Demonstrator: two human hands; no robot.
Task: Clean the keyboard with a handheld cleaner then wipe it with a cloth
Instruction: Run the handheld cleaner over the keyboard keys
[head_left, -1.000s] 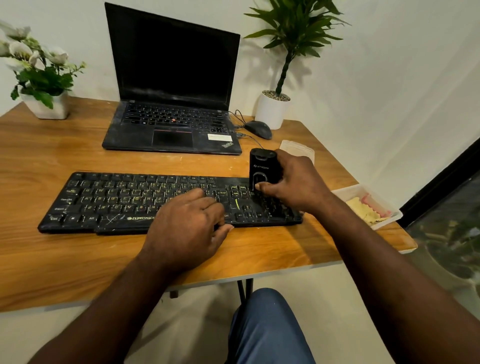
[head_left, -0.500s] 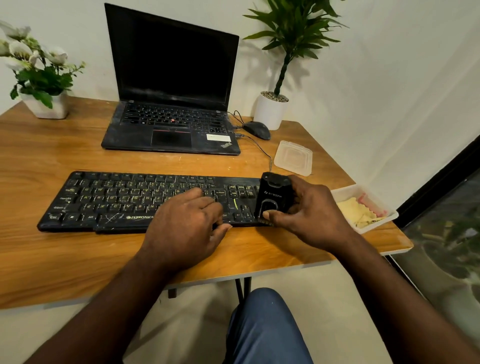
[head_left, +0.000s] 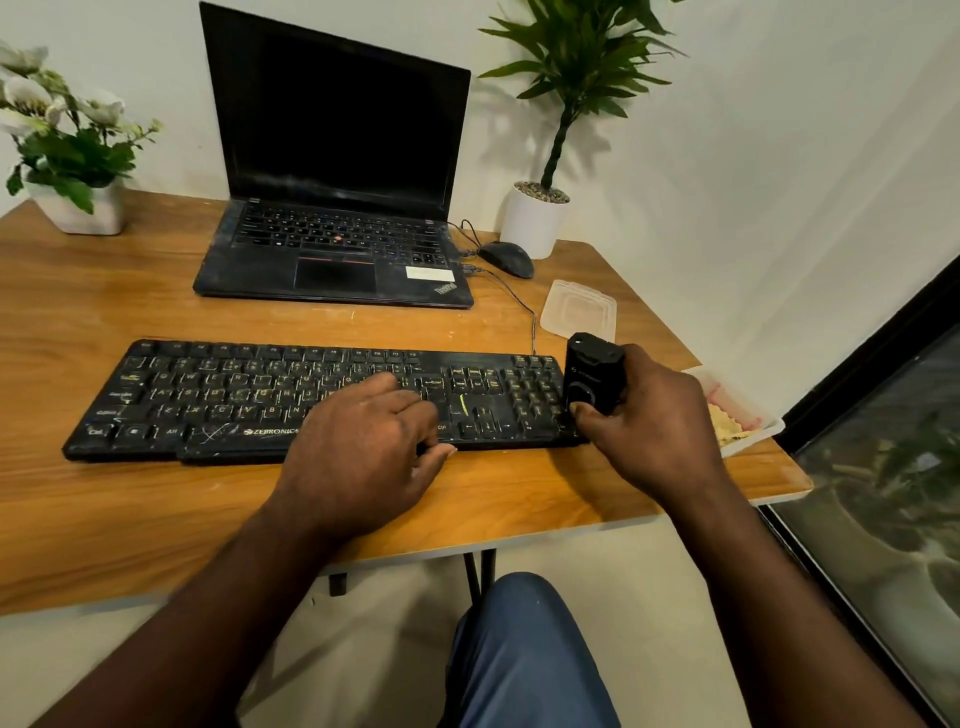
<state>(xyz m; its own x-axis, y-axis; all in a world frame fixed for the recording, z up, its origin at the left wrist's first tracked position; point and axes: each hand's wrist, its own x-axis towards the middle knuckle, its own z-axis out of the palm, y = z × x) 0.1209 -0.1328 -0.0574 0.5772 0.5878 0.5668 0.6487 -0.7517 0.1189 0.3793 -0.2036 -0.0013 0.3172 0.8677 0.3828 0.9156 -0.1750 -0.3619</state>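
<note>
A dusty black keyboard (head_left: 234, 395) lies across the wooden desk (head_left: 130, 509). My left hand (head_left: 363, 452) rests on its lower middle, fingers loosely curled over the keys, thumb along the front edge. My right hand (head_left: 654, 421) grips a small black handheld cleaner (head_left: 592, 374), held upright at the keyboard's right end over the number pad. A yellow cloth (head_left: 727, 426) lies in a white tray (head_left: 763, 431) just right of that hand, partly hidden by it.
An open black laptop (head_left: 337, 249) stands behind the keyboard, with a wired mouse (head_left: 506, 258) and a clear plastic lid (head_left: 578, 310) to its right. A potted palm (head_left: 535, 218) and a flower pot (head_left: 78, 208) sit at the back corners. The desk's right edge is close.
My right hand has carried the cleaner from the arrow-key area rightward to the keyboard's right end. The left hand has stayed on the keys.
</note>
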